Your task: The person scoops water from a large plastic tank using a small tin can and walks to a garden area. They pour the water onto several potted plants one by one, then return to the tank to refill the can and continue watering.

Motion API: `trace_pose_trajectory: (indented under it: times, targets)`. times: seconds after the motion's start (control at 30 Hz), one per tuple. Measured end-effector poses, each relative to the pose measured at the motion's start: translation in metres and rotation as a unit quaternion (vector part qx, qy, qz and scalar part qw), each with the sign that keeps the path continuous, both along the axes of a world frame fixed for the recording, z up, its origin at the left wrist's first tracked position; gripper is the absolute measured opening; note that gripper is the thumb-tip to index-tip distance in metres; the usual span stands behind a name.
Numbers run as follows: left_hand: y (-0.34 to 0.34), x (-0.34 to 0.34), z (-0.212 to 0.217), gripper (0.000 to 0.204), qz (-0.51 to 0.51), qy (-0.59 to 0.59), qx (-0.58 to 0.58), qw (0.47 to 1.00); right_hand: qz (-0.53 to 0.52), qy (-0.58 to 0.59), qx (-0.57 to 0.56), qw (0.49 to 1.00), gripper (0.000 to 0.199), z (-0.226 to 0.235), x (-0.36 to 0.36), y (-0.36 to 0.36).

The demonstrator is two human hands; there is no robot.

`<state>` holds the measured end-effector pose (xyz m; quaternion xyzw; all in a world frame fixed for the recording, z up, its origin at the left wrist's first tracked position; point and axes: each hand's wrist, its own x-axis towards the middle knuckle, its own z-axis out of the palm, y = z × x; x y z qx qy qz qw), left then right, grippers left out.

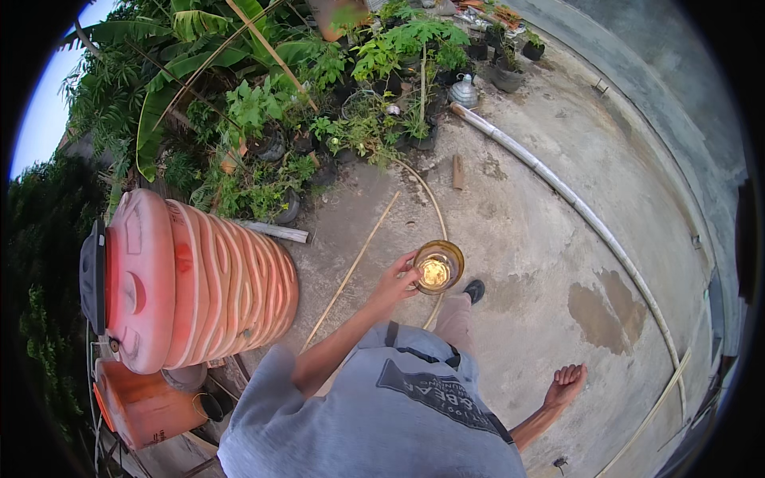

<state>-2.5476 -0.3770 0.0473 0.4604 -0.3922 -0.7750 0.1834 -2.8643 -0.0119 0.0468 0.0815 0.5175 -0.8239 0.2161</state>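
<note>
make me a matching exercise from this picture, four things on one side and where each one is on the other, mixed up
Things:
1. glass cup
2. ribbed orange tank
3. long pale pipe
4. right hand

Places:
A. across the concrete, from the potted plants toward the right
B. open and empty, low at the person's side
C. in the left hand
D. at the left, beside the greenery

Pairs: 1-C, 2-D, 3-A, 4-B

Here's the person from above: a loose grey short-sleeved T-shirt (382, 430) with a dark printed panel slanting across the chest, and a dark strap (390, 333) running over the shoulder at twelve o'clock of the shirt. Both forearms are bare. Pale pinkish trousers (456, 319), and a black shoe (475, 290) at one o'clock.
</note>
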Motion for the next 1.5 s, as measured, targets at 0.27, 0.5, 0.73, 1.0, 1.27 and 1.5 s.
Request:
trace_pose_trajectory:
  times: [0.27,0.5,0.73,1.0,1.27,1.5]
  targets:
    - [-0.05,-0.175,0.013,0.058,0.062,-0.06,-0.153,0.984,0.679,0.286,-0.122,0.665,0.042,0.178,-0.02,-0.359]
    - [-0.124,-0.307,-0.021,0.048,0.145,0.059,-0.162,0.974,0.652,0.338,-0.197,0.649,0.041,0.178,-0.143,-0.452]
    - [-0.237,-0.454,-0.019,0.056,0.201,0.005,0.023,0.979,0.672,0.323,-0.143,0.651,0.038,0.158,-0.305,-0.521]
    - [-0.389,-0.616,-0.015,0.062,0.149,0.013,0.022,0.989,0.616,0.347,-0.076,0.703,0.035,0.164,-0.479,-0.648]
    - [-0.516,-0.79,0.017,0.064,0.109,0.034,-0.039,0.993,0.576,0.267,-0.055,0.77,0.031,0.142,-0.618,-0.767]
    - [-0.6,-0.93,-0.005,0.062,0.184,0.021,0.002,0.983,0.658,0.308,-0.196,0.659,0.025,0.139,-0.77,-0.895]
